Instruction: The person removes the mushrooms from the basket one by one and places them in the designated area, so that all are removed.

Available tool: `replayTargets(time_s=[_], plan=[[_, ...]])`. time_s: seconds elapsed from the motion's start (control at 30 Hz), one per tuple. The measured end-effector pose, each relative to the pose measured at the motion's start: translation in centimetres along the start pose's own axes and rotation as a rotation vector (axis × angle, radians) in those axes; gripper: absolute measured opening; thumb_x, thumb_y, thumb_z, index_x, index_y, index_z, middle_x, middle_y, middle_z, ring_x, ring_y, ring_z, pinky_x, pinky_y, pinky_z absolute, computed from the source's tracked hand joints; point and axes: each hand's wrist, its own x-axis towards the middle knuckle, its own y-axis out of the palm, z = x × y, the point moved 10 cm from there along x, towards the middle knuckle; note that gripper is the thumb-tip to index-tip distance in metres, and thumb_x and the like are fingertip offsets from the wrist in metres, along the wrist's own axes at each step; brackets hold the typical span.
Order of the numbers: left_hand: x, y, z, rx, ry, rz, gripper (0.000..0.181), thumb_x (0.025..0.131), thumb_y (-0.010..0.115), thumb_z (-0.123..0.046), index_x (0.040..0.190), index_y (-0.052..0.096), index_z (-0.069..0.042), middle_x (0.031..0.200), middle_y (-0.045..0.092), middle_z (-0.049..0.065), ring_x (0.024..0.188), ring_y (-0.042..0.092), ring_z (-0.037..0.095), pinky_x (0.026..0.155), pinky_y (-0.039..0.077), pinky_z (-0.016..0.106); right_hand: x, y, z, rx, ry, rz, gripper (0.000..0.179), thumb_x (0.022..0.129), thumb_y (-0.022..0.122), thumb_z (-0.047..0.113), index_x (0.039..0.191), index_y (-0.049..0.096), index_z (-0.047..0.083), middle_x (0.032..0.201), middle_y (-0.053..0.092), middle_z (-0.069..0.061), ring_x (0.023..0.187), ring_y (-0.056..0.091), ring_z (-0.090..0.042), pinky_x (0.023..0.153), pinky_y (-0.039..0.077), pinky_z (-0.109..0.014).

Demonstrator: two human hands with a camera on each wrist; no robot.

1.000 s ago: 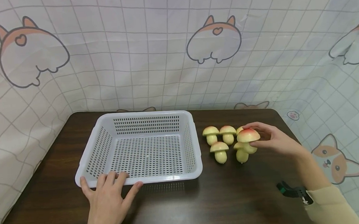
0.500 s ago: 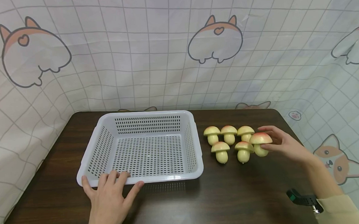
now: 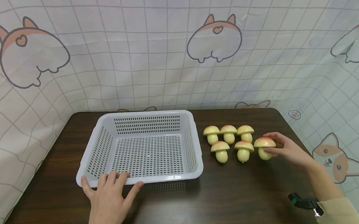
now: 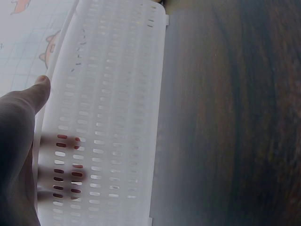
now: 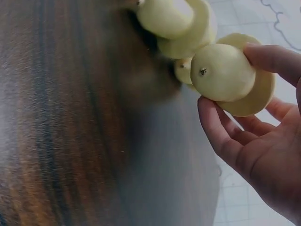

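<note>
My right hand [image 3: 289, 151] pinches a yellow toy mushroom [image 3: 264, 142] with a reddish cap, between thumb and fingers, at the right end of a front row. In the right wrist view, the round base of this mushroom [image 5: 220, 73] faces the camera, with the thumb on one side and fingertips on the other. My left hand [image 3: 107, 200] grips the near rim of a white perforated plastic basket [image 3: 177, 177], its fingers hooked over into the basket. Through the holes in the left wrist view, these fingers [image 4: 76, 174] show behind the basket wall.
Two more mushrooms stand in the front row, including the neighbouring mushroom [image 3: 244, 152]. Behind them is a row of three, with one mushroom [image 3: 228, 134] in its middle. Everything stands on a dark wooden table [image 3: 220, 201] before a patterned cloth [image 3: 165, 75].
The right hand has carried its mushroom right and down, from in front of the others to the front row's right end. The left hand has stayed on the basket rim.
</note>
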Motion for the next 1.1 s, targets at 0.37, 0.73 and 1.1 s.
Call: replayTargets(time_s=[0.37,0.73,1.1], plan=[[0.0,-0.1,0.0,-0.003,0.001,-0.008,0.048,0.091,0.069,-0.058,0.102,0.067,-0.011,0.095,0.060,0.010,0.098,0.052,0.040,0.104,-0.006,0.082,0.4,0.7,-2.0,-0.031,0.070,-0.001,0.060,0.099,0.071,0.022,0.145,0.041,-0.002,0.132,0.055,-0.022,0.106,0.060,-0.009,0.080,0.056,-0.037],[0.0,-0.1,-0.1,-0.002,0.001,-0.008,0.047,0.091,0.070,-0.057,0.101,0.067,-0.011,0.095,0.060,0.011,0.097,0.051,0.041,0.104,-0.006,0.082,0.7,1.3,-2.1,-0.058,0.056,-0.012,0.060,0.099,0.073,0.024,0.145,0.043,-0.002,0.135,0.054,-0.024,0.107,0.061,-0.011,0.079,0.057,-0.034],[-0.1,0.0,-0.1,0.006,-0.006,0.001,0.048,0.091,0.069,-0.058,0.102,0.068,-0.011,0.096,0.060,0.011,0.099,0.052,0.041,0.104,-0.006,0.082,0.9,2.0,-1.7,-0.029,0.027,0.019,0.060,0.099,0.072,0.021,0.147,0.043,-0.002,0.140,0.050,-0.025,0.111,0.062,-0.019,0.081,0.059,-0.039]])
